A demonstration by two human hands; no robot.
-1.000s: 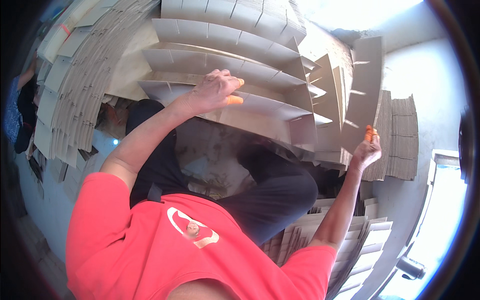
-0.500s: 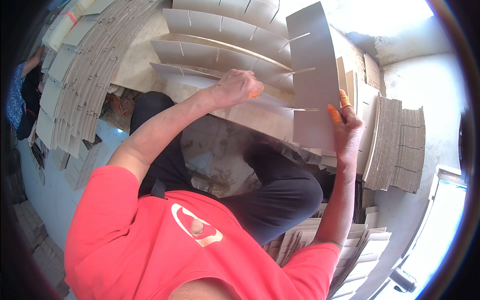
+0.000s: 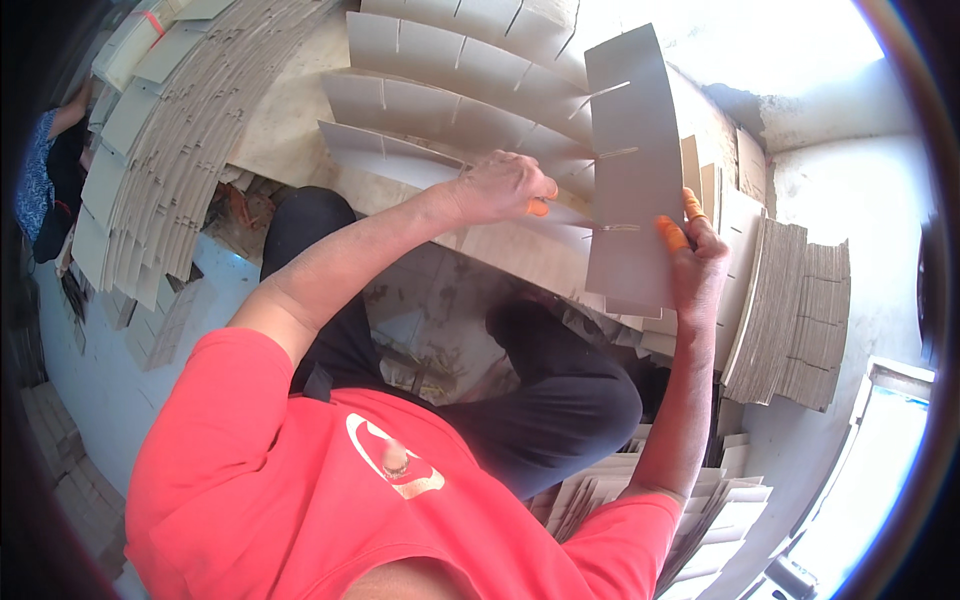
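Observation:
My right hand (image 3: 697, 252) grips the near right edge of a slotted grey cardboard strip (image 3: 638, 185). Orange coverings wrap some of its fingers. This strip stands across the right ends of several long slotted cardboard strips (image 3: 430, 112), which are set on edge in rows, and its slots meet their ends. Closed around the upper edge of the nearest long strip (image 3: 362, 150) is my left hand (image 3: 503, 188), also with orange on its fingertips. The hand hides the middle of that strip, and the exact pinch is partly covered.
A pale wooden board (image 3: 285, 125) lies under the strips. Tall cardboard stacks stand on the left (image 3: 185, 130) and right (image 3: 780, 310). More cardboard pieces (image 3: 715, 520) lie by my right elbow. At the far left another person's arm (image 3: 72, 112) shows.
My left hand has slid slightly right along the nearest long strip. The crosswise strip in my right hand has shifted a little toward me. The whole view has moved slightly.

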